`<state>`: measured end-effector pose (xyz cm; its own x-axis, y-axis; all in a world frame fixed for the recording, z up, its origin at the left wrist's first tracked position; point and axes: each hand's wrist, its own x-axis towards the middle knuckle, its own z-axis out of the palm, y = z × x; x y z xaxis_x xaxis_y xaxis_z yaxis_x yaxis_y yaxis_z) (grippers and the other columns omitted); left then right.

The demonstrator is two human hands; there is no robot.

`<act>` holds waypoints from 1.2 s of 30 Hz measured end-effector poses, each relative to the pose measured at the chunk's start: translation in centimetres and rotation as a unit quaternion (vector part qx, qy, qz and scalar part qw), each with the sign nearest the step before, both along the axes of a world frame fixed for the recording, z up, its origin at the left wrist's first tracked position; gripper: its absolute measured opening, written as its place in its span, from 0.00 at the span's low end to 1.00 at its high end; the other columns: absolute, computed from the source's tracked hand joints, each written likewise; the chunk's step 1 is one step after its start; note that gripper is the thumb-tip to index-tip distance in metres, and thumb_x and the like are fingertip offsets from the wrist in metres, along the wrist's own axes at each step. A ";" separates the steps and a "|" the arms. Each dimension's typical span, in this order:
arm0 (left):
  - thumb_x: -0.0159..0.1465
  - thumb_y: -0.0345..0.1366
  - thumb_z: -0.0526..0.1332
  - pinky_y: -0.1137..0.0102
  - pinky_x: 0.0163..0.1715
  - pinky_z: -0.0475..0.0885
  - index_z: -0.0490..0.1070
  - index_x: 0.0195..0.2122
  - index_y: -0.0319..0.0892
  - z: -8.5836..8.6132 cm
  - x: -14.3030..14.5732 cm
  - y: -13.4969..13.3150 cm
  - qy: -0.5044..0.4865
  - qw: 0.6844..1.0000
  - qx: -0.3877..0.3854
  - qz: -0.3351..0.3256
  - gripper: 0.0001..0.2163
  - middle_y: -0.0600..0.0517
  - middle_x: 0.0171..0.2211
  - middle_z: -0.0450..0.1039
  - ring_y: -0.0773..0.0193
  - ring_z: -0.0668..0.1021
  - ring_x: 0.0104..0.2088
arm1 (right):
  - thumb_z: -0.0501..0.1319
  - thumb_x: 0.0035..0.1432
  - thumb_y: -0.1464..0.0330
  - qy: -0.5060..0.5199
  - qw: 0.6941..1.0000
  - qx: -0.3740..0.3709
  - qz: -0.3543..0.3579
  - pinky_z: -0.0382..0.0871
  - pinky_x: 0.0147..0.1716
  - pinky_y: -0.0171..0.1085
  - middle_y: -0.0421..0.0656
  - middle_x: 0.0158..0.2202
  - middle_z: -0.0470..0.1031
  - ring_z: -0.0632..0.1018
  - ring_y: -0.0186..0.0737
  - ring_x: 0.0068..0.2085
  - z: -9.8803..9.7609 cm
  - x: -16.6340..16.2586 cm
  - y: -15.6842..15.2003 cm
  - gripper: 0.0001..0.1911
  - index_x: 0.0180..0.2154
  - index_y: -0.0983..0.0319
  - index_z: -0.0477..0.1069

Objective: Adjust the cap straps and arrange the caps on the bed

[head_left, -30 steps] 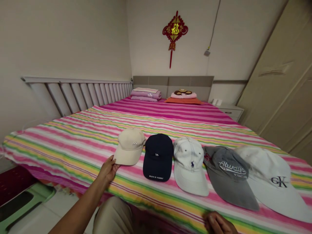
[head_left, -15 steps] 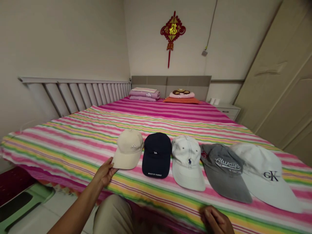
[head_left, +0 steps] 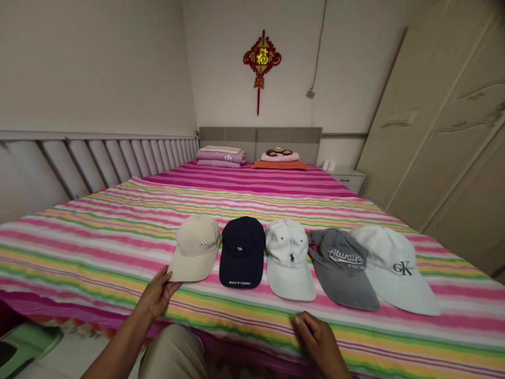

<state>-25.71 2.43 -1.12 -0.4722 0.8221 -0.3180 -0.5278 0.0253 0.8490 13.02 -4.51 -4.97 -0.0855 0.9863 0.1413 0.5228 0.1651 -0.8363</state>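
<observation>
Five or so baseball caps would blur the row, so from the left: a beige cap (head_left: 197, 242), a navy cap (head_left: 242, 255), a white cap with a small dark rider logo (head_left: 290, 263), a grey cap with "Always" lettering (head_left: 342, 273) and a white CK cap (head_left: 400, 263). All lie with brims towards me; the grey one overlaps the CK one. My left hand (head_left: 160, 293) pinches the left edge of the beige cap's brim between thumb and fingers. Loosely curled, my right hand (head_left: 319, 337) rests near the bed's front edge, below the rider-logo cap, touching no cap.
The caps lie on a striped bedspread (head_left: 138, 226). Folded purple bedding (head_left: 221, 156) and an orange pillow (head_left: 276, 165) are at the headboard (head_left: 288, 139). A railing (head_left: 130, 158) runs along the left. A green stool (head_left: 31, 342) stands at lower left, a wardrobe (head_left: 426, 126) at right.
The view has turned right, so the scene sits further left. My right hand has moved forward a little over the bed. My left hand still pinches the beige cap's brim.
</observation>
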 end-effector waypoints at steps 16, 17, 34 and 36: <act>0.52 0.19 0.58 0.64 0.36 0.73 0.58 0.31 0.41 -0.7 4.8 -0.6 -0.012 0.989 0.034 0.146 0.12 0.54 0.28 0.69 0.72 0.74 0.24 | 0.58 0.46 0.52 0.404 0.868 -0.289 0.003 0.49 0.12 0.26 0.41 0.19 0.73 0.69 0.29 0.15 1.9 -6.9 2.7 0.21 0.32 0.63 0.62; 0.52 0.19 0.58 0.63 0.37 0.72 0.58 0.30 0.41 -0.7 4.7 -0.5 -0.010 0.989 0.034 0.145 0.12 0.54 0.28 0.69 0.73 0.74 0.24 | 0.58 0.46 0.53 0.424 0.854 -0.302 -0.001 0.51 0.13 0.26 0.41 0.20 0.74 0.70 0.29 0.16 2.1 -7.1 2.9 0.20 0.33 0.63 0.61; 0.51 0.20 0.59 0.63 0.40 0.72 0.59 0.29 0.41 -1.3 4.2 -0.5 0.015 0.992 0.042 0.114 0.11 0.54 0.30 0.69 0.71 0.74 0.29 | 0.53 0.58 0.61 0.612 0.719 -0.257 -0.205 0.48 0.07 0.23 0.33 0.12 0.65 0.58 0.21 0.08 3.7 -3.2 2.0 0.17 0.21 0.63 0.58; 0.51 0.20 0.59 0.64 0.40 0.72 0.59 0.29 0.41 -1.3 4.2 -0.5 0.016 0.993 0.042 0.112 0.11 0.54 0.30 0.69 0.71 0.74 0.29 | 0.51 0.60 0.62 0.632 0.700 -0.262 -0.206 0.44 0.06 0.23 0.32 0.09 0.60 0.53 0.20 0.07 3.8 -2.5 2.7 0.20 0.19 0.63 0.55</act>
